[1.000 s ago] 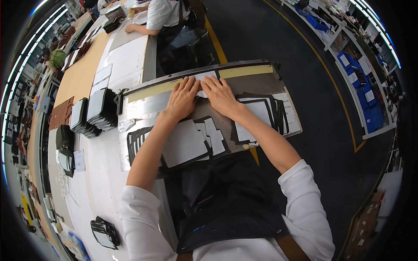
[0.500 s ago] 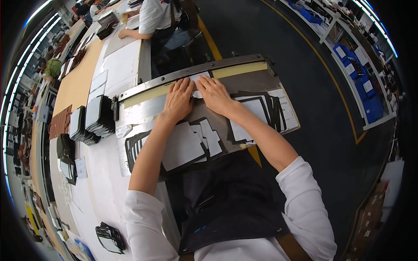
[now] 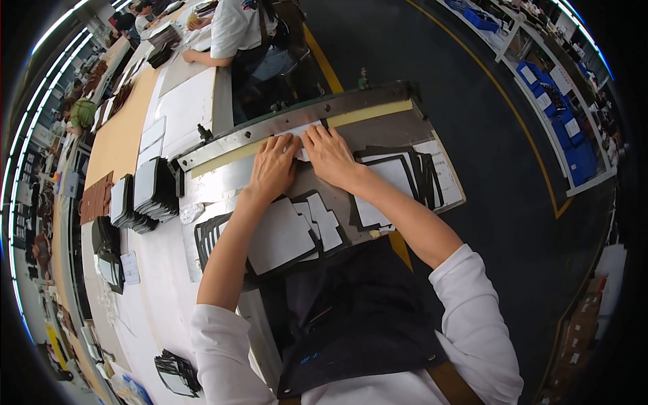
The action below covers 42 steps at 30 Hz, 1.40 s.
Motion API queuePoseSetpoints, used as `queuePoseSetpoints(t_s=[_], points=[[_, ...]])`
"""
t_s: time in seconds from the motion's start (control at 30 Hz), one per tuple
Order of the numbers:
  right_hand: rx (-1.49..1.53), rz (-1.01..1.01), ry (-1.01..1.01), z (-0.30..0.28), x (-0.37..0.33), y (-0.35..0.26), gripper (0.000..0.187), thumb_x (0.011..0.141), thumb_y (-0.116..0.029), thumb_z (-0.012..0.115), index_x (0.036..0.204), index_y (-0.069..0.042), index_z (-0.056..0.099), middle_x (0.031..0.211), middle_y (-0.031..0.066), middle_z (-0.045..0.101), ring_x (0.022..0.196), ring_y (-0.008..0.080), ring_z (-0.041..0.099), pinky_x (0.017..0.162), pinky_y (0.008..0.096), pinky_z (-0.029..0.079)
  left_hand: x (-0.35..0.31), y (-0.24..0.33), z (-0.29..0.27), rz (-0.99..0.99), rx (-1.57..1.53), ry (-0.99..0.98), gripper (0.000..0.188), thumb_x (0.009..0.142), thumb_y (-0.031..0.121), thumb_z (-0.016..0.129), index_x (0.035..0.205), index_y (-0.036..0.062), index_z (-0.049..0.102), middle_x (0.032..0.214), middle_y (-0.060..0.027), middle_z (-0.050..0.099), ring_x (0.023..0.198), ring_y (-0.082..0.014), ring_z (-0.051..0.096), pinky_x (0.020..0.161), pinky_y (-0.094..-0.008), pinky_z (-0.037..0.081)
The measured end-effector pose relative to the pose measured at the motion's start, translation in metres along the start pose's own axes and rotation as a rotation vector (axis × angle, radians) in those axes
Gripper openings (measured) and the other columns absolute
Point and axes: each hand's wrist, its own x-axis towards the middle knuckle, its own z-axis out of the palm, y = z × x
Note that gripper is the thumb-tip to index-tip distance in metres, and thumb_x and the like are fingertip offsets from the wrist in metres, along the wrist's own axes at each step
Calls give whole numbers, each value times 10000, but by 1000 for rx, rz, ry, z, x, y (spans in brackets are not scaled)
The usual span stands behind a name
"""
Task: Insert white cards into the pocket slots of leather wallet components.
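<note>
My left hand (image 3: 272, 165) and my right hand (image 3: 329, 156) lie side by side on a flat metal bench plate (image 3: 236, 177), fingers stretched forward. Under their fingertips is a white-faced panel piece (image 3: 305, 129), mostly hidden by the hands, its far edge by a long hinged metal bar (image 3: 283, 124). Both hands press on the piece rather than gripping it. Dark-edged white panels (image 3: 280, 233) lie fanned out near my left forearm. More such panels (image 3: 383, 192) lie beneath and beside my right forearm.
Stacks of dark-edged panels (image 3: 154, 189) stand on the long white table (image 3: 152, 290) at left, with brown pieces (image 3: 96, 197) beyond. Ahead sits another person (image 3: 236, 34) at the table. A shelf with blue bins (image 3: 574, 145) stands at right across the dark floor.
The metal bar has tilted up, showing more of its face and the fittings along its top. Both hands have drawn back slightly toward me, fingers a little more bent.
</note>
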Motion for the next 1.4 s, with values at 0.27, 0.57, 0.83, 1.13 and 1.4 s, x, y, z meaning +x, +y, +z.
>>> queuePoseSetpoints(t_s=[0.27,0.57,0.83,1.13,1.4], points=[[-4,7,17,5,-1,0,368,836,-72,537,1169,81,566,1198,208,552,1147,305,502,960,390,413,-4,3,0,-65,-19,-38,497,792,53,669,1277,17,567,1339,-169,536,1233,-329,508,1014,-407,429],[-57,-93,57,-5,-7,13,367,834,-61,579,1162,104,579,1183,232,610,1152,327,569,964,405,451,-77,64,-68,-197,-119,-132,764,794,267,753,1449,77,410,1467,-175,431,1390,-338,367,1139,-459,290],[-155,-94,125,-146,-75,28,436,828,68,565,1264,82,566,1255,216,621,1208,332,588,1061,469,424,-167,89,-120,-319,-115,-204,809,749,305,810,1433,80,442,1501,-145,399,1426,-342,317,1170,-493,238],[594,-197,-244,-121,-90,-57,613,815,-172,737,1381,-82,519,1504,138,412,1430,290,334,1148,473,292,-174,75,-114,-398,-412,-23,513,860,223,714,1320,45,573,1405,-143,527,1376,-340,413,1138,-467,308],[1374,296,-109,-74,-1,-41,194,916,-191,683,820,-24,660,642,26,563,651,95,542,628,286,454,-184,69,-98,-561,-468,164,608,887,179,697,1416,30,436,1391,-202,514,1282,-375,501,1065,-430,404]])
